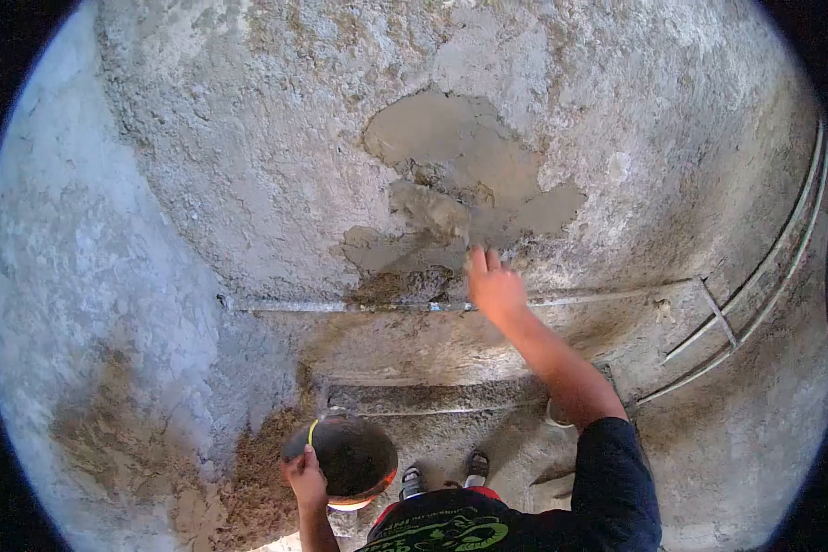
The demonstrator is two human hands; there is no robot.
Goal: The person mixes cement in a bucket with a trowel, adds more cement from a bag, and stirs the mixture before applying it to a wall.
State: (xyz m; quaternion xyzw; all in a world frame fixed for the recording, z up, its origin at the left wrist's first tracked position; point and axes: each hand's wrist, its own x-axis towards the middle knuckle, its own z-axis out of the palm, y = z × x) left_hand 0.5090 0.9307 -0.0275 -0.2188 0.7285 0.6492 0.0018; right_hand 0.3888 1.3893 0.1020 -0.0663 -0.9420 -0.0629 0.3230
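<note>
My right hand (497, 287) is closed round the handle of a trowel (443, 213), whose mortar-coated blade lies at the rough wall (276, 166). Around the blade spreads a patch of wet grey mortar (465, 143), smooth at the top and ragged at the lower edge. At the lower left, my left hand (305, 478) grips the rim of a dark round bowl (351, 460) beside a yellow strip. Dark material lies inside the bowl, its amount unclear.
A thin pipe (377, 306) runs across the wall below the mortar. Curved pipes or cables (773, 285) rise at the right. A ledge (442, 397) crosses lower down, above my sandalled feet (477, 465). A round container (558, 414) shows partly behind my right arm.
</note>
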